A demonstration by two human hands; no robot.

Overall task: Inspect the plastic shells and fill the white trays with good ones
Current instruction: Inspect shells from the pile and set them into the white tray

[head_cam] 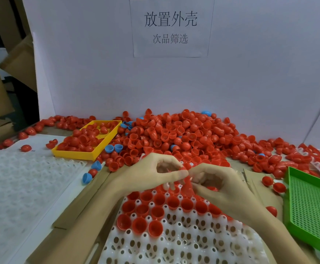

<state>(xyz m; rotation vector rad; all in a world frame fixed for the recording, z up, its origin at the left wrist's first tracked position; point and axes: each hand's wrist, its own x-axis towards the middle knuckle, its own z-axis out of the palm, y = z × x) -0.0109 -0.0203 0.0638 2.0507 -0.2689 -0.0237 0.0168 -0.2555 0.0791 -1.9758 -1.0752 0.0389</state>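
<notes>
Item: red shell (186, 182), pinched between left hand (155, 173) and right hand (220, 184) just above the white tray's (184, 242) far rows. Rim and dome are best turned and checked, then seated open-side up in the next free cup.

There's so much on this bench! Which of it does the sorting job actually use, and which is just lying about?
In use:
- heap of red plastic half-shells
- white moulded tray being filled
- blurred red shell held between left hand and right hand

Lying about:
- paper sign on the wall
- brown cardboard sheets
- stray blue half-shells
- purpose unclear: yellow basket, green basket
</notes>
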